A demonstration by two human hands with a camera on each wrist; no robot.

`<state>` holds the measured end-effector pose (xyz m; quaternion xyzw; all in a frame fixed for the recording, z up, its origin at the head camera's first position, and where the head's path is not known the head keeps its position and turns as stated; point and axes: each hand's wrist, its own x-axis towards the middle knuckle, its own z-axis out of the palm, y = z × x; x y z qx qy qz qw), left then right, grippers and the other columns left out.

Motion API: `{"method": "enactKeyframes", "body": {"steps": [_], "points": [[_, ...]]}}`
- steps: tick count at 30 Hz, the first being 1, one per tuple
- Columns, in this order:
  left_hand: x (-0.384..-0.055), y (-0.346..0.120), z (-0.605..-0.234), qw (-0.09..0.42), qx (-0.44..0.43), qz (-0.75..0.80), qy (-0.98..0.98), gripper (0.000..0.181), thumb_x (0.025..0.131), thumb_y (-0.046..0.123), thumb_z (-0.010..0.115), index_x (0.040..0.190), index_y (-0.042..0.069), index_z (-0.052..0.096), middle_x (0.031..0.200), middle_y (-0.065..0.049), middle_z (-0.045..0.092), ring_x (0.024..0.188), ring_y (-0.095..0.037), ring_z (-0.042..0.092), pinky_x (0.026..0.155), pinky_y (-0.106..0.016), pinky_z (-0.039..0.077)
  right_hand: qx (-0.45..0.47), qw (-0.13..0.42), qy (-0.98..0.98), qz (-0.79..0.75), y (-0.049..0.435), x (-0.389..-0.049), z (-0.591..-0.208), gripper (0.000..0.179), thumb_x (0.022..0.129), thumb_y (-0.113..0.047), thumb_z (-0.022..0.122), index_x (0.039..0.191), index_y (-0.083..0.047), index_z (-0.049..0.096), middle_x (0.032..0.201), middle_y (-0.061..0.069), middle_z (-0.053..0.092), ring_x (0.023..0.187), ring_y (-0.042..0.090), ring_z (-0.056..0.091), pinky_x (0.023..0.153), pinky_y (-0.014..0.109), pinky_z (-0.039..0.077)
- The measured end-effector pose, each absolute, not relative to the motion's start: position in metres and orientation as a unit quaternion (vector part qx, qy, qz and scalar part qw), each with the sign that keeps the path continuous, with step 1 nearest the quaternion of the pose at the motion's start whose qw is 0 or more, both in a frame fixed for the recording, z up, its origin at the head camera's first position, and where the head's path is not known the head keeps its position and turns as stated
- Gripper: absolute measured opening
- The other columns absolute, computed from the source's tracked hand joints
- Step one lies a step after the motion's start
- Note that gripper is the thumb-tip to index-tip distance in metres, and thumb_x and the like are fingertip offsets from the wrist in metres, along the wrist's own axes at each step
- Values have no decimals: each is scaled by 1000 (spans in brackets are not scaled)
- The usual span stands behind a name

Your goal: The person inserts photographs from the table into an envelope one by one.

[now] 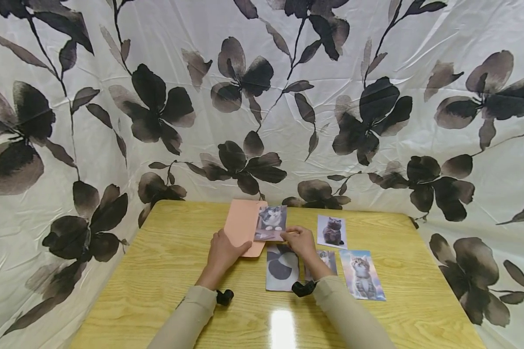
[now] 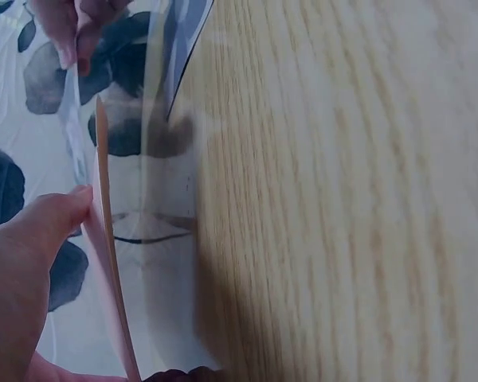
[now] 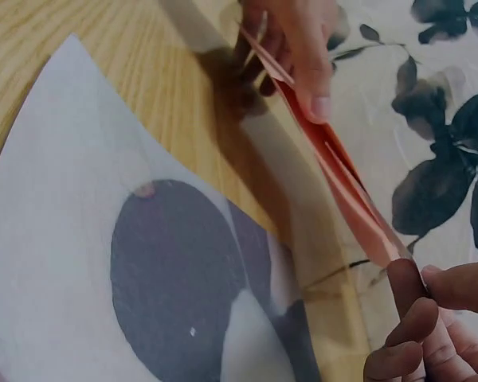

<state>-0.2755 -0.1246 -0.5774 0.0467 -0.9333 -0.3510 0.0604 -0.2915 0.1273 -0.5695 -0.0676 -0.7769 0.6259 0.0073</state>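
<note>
My left hand grips a pink paper envelope by its lower part, thumb on the front face. Between the thumb and fingers of my right hand is the lower right edge of a cat picture, a grey-and-white cat. The picture overlaps the envelope's right side in the head view. In the right wrist view the envelope gapes along one edge, with the right hand's fingers at its near end. Seen edge-on in the left wrist view, the envelope stands off the tabletop.
On the wooden table lie a dark-cat picture, a tabby kitten picture and a picture with a large dark shape. Another cat picture is partly hidden under the right forearm. A floral cloth hangs behind.
</note>
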Motion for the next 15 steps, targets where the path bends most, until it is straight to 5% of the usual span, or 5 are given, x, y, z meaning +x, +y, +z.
{"method": "enactKeyframes", "body": {"steps": [9, 15], "points": [[-273, -122, -578, 70, 50, -350, -933, 107, 81, 53, 89, 146, -18, 44, 134, -37, 55, 123, -50, 57, 105, -58, 50, -65, 4, -779, 624, 114, -298, -573, 19, 94, -12, 82, 106, 2, 77, 65, 1, 67, 57, 12, 58, 55, 25, 46], [-273, -120, -579, 70, 51, -355, -931, 108, 80, 55, 89, 146, -18, 44, 133, -36, 55, 121, -48, 58, 104, -57, 51, -80, -9, -784, 616, 104, -304, -570, 18, 95, -15, 83, 107, -3, 79, 79, 19, 75, 60, 18, 62, 56, 27, 46]]}}
